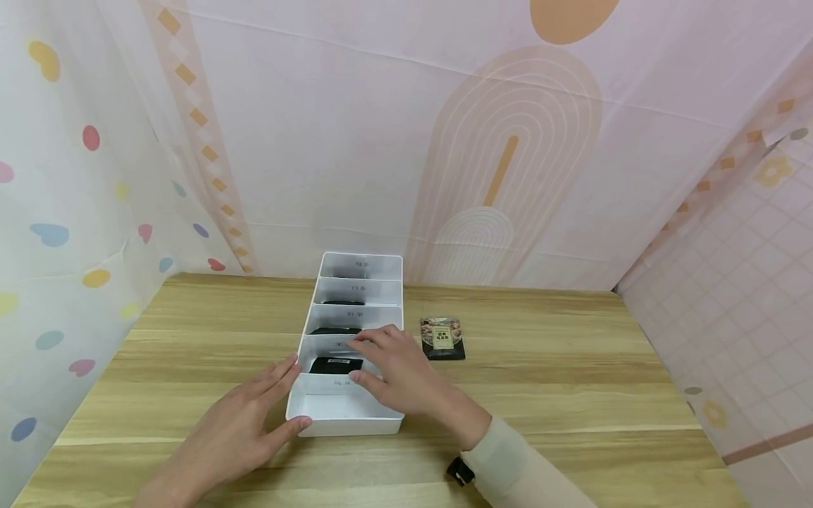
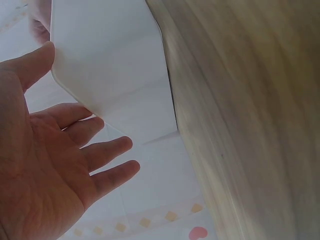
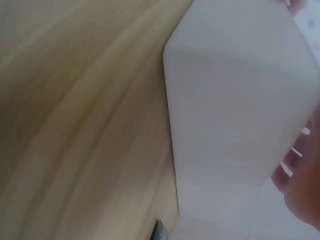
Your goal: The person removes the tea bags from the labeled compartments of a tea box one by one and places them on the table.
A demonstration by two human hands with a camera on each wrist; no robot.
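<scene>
A long white divided box (image 1: 351,427) stands on the table, its compartments in a row running away from me. The front compartment (image 1: 333,406) shows a bare bottom. In the one behind it leans a black packet (image 1: 333,365) with a small pale label. My right hand (image 1: 406,370) is over the box's right side, thumb and fingers spread apart beside that packet. With fingers extended, my left hand (image 1: 238,420) touches the box's left wall and front corner; the left wrist view shows its thumb (image 2: 37,65) on the rim. Farther back, more black packets (image 1: 336,330) sit in the compartments.
Right of the box, a black packet with a food picture and a yellowish label (image 1: 443,337) lies flat on the wooden table (image 1: 571,395). Patterned cloth (image 1: 317,141) hangs behind the table and at both sides. The compartment walls carry small dark printed marks.
</scene>
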